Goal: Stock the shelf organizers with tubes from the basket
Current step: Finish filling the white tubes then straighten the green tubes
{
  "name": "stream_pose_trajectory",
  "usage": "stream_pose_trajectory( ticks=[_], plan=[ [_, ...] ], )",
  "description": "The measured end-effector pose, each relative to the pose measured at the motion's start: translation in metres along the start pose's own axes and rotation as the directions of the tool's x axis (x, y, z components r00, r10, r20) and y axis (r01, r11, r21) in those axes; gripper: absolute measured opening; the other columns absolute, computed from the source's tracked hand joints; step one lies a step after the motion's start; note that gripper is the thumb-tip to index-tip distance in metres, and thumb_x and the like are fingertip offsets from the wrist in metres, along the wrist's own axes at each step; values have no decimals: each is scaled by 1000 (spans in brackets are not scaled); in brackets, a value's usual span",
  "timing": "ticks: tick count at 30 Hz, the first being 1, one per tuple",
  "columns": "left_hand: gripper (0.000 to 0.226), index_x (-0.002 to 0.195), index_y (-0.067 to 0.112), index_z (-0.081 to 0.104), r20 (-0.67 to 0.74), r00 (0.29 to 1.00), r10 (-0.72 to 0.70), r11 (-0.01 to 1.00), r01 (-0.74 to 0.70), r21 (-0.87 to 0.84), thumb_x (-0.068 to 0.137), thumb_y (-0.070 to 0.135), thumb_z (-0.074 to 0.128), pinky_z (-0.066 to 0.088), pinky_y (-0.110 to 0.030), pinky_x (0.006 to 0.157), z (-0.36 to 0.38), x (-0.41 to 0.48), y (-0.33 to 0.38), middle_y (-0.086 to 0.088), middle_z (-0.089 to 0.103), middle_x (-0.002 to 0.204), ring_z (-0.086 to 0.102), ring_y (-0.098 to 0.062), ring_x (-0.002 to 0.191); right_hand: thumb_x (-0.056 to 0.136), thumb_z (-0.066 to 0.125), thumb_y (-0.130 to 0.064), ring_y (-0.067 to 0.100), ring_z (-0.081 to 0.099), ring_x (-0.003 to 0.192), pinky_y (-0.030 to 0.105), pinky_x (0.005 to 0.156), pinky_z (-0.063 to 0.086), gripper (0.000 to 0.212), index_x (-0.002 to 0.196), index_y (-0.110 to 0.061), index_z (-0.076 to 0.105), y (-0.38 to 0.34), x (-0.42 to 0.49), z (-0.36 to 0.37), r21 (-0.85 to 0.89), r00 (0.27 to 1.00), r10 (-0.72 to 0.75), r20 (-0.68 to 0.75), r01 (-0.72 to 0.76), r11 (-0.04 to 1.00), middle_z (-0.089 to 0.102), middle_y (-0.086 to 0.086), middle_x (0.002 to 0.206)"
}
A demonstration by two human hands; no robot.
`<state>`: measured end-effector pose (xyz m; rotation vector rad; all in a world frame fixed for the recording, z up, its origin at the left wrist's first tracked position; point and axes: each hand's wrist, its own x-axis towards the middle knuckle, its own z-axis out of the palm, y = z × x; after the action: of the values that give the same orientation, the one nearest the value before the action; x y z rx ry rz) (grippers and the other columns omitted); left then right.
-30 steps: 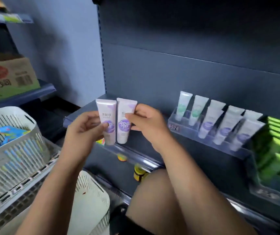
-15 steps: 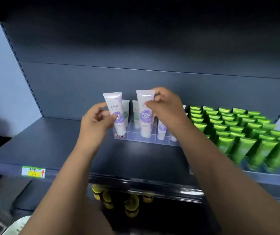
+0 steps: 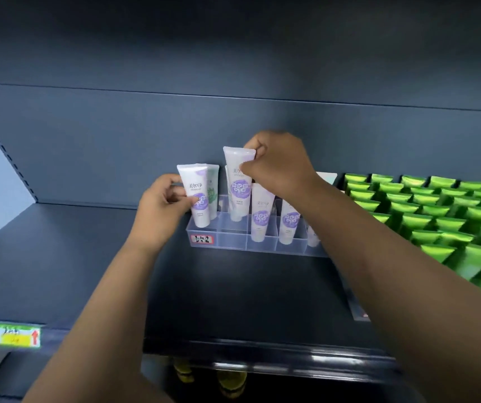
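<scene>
- Left hand fingers pinching the left purple tube; right hand fingers pinching the right purple tube
- Tilted, either could snag the acrylic organizer dividers, toppling seated tubes

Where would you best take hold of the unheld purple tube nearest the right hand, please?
Pinch the flat upper end of the purple tube across its broad faces, from above: it stands cap-down in the clear organizer, whose walls enclose its lower part.

One wide head-worn view, close to the shelf.
We look forward and slightly down from the person's head, facing the back panel, with the clear organizer near and centred.
</scene>
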<state>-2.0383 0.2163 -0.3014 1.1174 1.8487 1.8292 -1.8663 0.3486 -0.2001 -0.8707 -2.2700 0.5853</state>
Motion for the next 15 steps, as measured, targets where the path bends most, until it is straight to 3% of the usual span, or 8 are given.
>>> stream_pose_trajectory(
  ticks=[5,9,15],
  plan=[
    [28,101,20,66,26,1000,-4,995,2,95,86,0,76,60,-35,85,4,20,-18,14,74,90,70,-17,90,76,68,-12,-2,58,71,5,59,38,20,91,-24,73,9,14,18,-112,995,-82,59,89,990,60,-21,72],
    [27,101,19,68,66,997,-37,991,28,133,85,0,78,59,-39,88,5,29,-27,5,73,92,71,-22,91,76,66,-20,9,64,80,28,72,55,15,86,-31,69,13,18,31,-253,989,-110,101,133,958,70,-15,85],
    [24,93,10,68,146,985,-92,987,70,146,83,-11,73,59,-47,91,5,30,-35,-1,76,90,75,-20,90,72,67,-22,17,66,83,34,80,56,16,86,-29,70,18,18,44,-354,979,-129,158,178,918,74,-10,88]
  ],
)
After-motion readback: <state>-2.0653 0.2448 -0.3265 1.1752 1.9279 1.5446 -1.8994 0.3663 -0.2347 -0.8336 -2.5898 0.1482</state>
